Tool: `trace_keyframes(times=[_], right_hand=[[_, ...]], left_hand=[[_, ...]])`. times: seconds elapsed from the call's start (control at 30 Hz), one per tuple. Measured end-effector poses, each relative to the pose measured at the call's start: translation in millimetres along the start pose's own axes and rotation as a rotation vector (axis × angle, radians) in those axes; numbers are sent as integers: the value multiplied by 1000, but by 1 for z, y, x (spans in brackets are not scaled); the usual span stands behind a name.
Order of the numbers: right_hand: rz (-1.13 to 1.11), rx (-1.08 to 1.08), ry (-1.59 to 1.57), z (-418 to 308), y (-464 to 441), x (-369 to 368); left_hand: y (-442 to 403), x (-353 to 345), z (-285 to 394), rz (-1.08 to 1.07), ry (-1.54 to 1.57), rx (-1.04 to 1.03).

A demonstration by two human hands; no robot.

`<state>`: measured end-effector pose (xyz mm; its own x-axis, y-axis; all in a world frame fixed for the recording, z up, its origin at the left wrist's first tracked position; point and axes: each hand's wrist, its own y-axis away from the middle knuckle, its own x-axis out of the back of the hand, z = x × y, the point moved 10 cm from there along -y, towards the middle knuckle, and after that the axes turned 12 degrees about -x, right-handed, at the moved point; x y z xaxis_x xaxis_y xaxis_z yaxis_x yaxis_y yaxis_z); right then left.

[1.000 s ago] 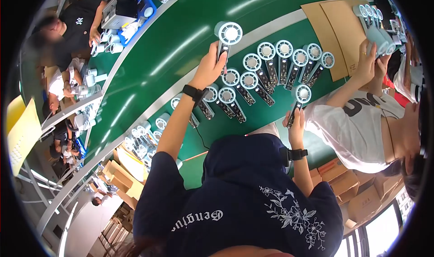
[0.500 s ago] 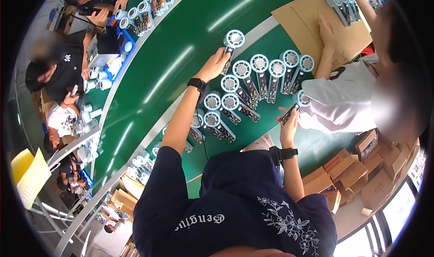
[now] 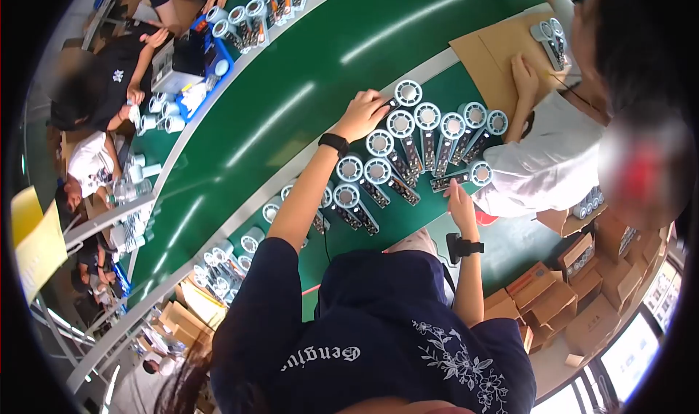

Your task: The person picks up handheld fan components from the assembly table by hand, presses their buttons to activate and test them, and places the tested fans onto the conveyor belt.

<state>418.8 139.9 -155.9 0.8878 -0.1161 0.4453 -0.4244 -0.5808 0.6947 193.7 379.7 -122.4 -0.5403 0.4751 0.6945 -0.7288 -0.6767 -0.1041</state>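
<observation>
My left hand (image 3: 362, 115) is closed around the handle of a light blue handheld fan, whose round head (image 3: 408, 93) points away to the right, at the belt-side edge of the bench. My right hand (image 3: 461, 206) is low on the right, fingertips at the lower edge of another handheld fan (image 3: 480, 173). That fan lies sideways, its handle's circuit board showing. Between my hands, several similar fans (image 3: 400, 123) lie fanned out in rows, round heads outward and open handles with boards toward me. My right fingers are partly hard to see.
A green conveyor belt (image 3: 277, 115) runs beyond the bench. To the right, a person in a white shirt leans over a cardboard sheet (image 3: 480, 53) with fans on it. Cardboard boxes (image 3: 553, 290) stand at lower right. Other people work across the belt beside a blue tray (image 3: 218, 72).
My left hand has moved right and slightly lower, bringing its fan beside the rows. The fan at my right hand has turned from slanted to nearly sideways, nearer the rows.
</observation>
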Motion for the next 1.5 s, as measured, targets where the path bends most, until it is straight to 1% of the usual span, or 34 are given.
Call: trace_keyframes(times=[0.07,0.1,0.13,0.2,0.23,0.27,0.3,0.33,0.37,0.47,0.5,0.53,0.57,0.6,0.63,0.67,0.7,0.77,0.8,0.83,0.87,0.9,0.97,1.0,1.03,1.1,1.13,1.17,1.23,1.27,1.37,1.4,1.43,1.5], right_hand=[[-286,-78,163,5,16,-30],[-429,-115,246,6,25,-46],[-442,-107,265,-1,29,-51],[-583,-76,492,-7,49,-77],[-657,-60,613,-8,62,-90],[-684,-55,644,-14,71,-100],[-715,37,682,-28,82,-115],[-752,130,719,-39,96,-130],[-795,225,754,-50,112,-147],[-998,287,761,-66,158,-203],[-1077,309,751,-70,175,-223],[-1113,318,782,-69,191,-240],[-1160,300,740,-70,207,-258],[-1205,283,692,-71,224,-278],[-1244,259,639,-70,241,-297],[-1263,271,660,-63,256,-317],[-1207,361,638,-62,265,-336],[-1083,532,589,-55,278,-370],[-1089,530,608,-41,284,-390],[-939,712,638,-42,286,-405],[-782,890,659,-45,293,-417],[-785,891,674,-35,297,-436],[-482,1019,747,-36,299,-453],[-481,1017,760,-30,300,-463],[-360,1051,753,-34,299,-467],[-122,1109,733,-40,300,-463],[-118,1107,733,-42,299,-461],[-390,861,646,-33,280,-466],[-875,342,425,-19,265,-472],[-860,340,422,-28,263,-462],[-1059,320,448,-42,287,-432],[-1041,318,437,-47,288,-419],[-1074,260,411,-47,291,-408],[-1147,155,352,-50,302,-392]], left_hand=[[10,14,12,129,-95,-55],[17,18,13,143,-97,-34],[24,23,12,147,-56,3],[51,32,14,158,36,95],[68,45,27,178,37,130],[87,60,40,229,111,146],[106,78,57,282,182,162],[131,89,72,340,251,182],[159,95,85,366,244,227],[249,113,124,607,357,351],[280,111,132,642,342,386],[320,102,131,714,345,514],[361,91,130,790,348,638],[396,80,132,825,330,666],[443,68,131,931,271,770],[485,56,129,1034,213,864],[511,41,126,1057,207,872],[576,26,129,1134,-193,1107],[601,20,137,1149,-392,1225],[612,11,129,1160,-383,1239],[617,4,114,1209,-296,1200],[620,-2,99,1257,-210,1155],[611,-2,84,1236,-138,1187],[608,-2,78,1200,-75,1207],[612,-3,68,1204,-67,1205],[615,-14,44,1055,15,1253],[614,-17,38,976,50,1271],[618,-19,39,971,55,1266],[618,-27,43,1159,499,1099],[611,-32,48,1235,726,998],[604,-28,71,1273,808,962],[601,-31,77,1294,845,948],[594,-33,84,1276,854,939],[584,-37,91,1397,1042,807]])
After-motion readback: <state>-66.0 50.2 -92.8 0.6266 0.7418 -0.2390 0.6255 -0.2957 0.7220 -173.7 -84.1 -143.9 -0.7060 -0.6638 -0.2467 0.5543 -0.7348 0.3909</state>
